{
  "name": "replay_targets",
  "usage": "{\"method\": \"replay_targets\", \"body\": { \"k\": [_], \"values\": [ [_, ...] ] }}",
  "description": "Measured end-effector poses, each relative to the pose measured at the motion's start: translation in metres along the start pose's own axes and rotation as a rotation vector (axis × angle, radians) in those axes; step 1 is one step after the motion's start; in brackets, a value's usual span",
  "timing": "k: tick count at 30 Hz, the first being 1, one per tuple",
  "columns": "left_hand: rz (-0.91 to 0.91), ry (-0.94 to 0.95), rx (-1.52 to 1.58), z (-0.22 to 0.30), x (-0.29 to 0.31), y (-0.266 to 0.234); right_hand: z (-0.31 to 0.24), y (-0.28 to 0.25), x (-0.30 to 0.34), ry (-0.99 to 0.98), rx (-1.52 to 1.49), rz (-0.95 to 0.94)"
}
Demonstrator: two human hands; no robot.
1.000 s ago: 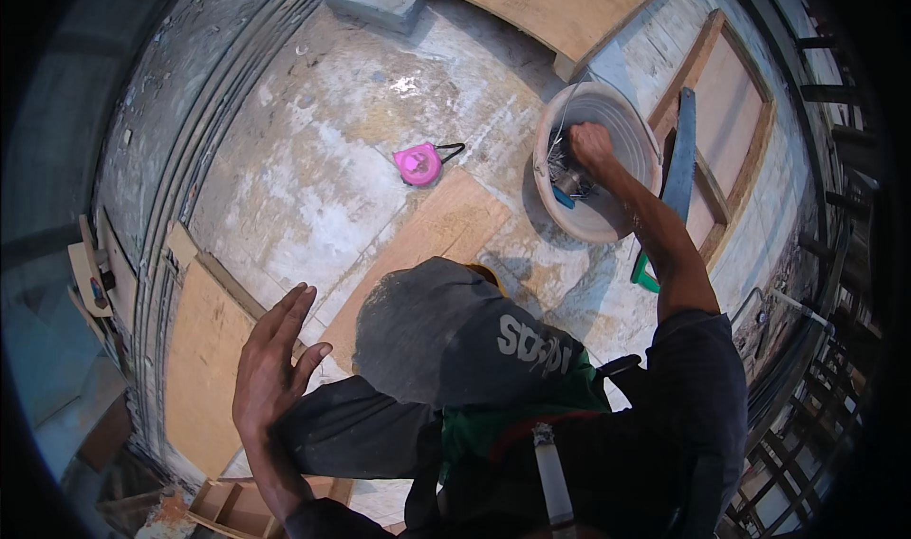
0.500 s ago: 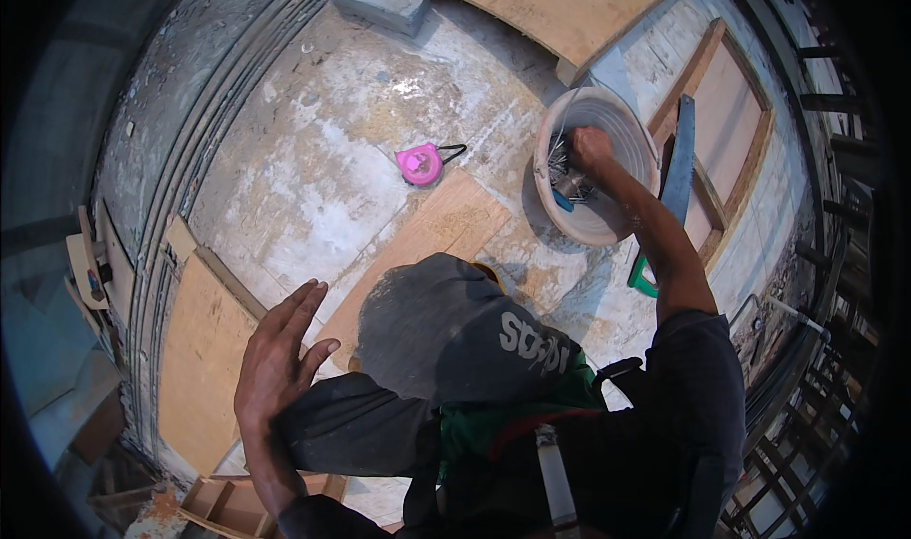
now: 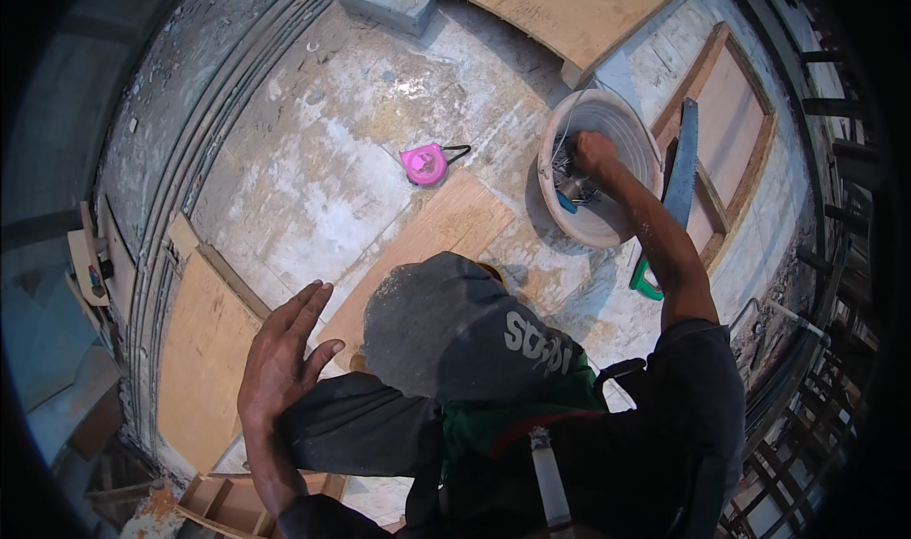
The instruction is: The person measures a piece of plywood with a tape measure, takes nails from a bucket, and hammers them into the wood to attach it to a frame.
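Since the earlier frame: left hand (image 3: 280,354) shifted slightly up along the bent knee, fingers spread flat, holding nothing. Right hand (image 3: 593,152) stays inside the pale round bucket (image 3: 626,131), closed among a heap of nails (image 3: 569,174); whether it grips any, cannot tell. Nearby: pink tape measure (image 3: 424,162) on the concrete floor (image 3: 313,159), plywood strip (image 3: 427,245), green-handled saw (image 3: 669,207) beside the bucket.

R hand (image 3: 595,150) shifted slightly inside bucket (image 3: 638,126); L hand (image 3: 280,354) fingers closer together (barely).
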State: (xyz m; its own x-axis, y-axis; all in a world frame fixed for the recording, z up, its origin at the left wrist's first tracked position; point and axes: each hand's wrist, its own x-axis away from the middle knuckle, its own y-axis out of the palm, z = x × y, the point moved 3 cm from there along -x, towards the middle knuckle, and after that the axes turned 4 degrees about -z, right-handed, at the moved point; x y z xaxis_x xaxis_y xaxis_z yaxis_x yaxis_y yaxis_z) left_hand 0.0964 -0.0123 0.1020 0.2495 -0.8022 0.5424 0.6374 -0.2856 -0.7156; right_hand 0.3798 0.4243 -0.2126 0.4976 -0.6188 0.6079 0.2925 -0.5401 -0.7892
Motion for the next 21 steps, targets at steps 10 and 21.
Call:
{"method": "replay_targets", "body": {
  "k": [10, 21],
  "values": [
    [-0.016, -0.009, -0.009, -0.001, 0.001, 0.001, -0.003, 0.004, -0.008, 0.024, 0.086, -0.058],
    [-0.005, 0.014, 0.012, -0.002, 0.005, 0.001, -0.002, 0.015, -0.013, 0.043, 0.04, 0.054]
  ]
}}
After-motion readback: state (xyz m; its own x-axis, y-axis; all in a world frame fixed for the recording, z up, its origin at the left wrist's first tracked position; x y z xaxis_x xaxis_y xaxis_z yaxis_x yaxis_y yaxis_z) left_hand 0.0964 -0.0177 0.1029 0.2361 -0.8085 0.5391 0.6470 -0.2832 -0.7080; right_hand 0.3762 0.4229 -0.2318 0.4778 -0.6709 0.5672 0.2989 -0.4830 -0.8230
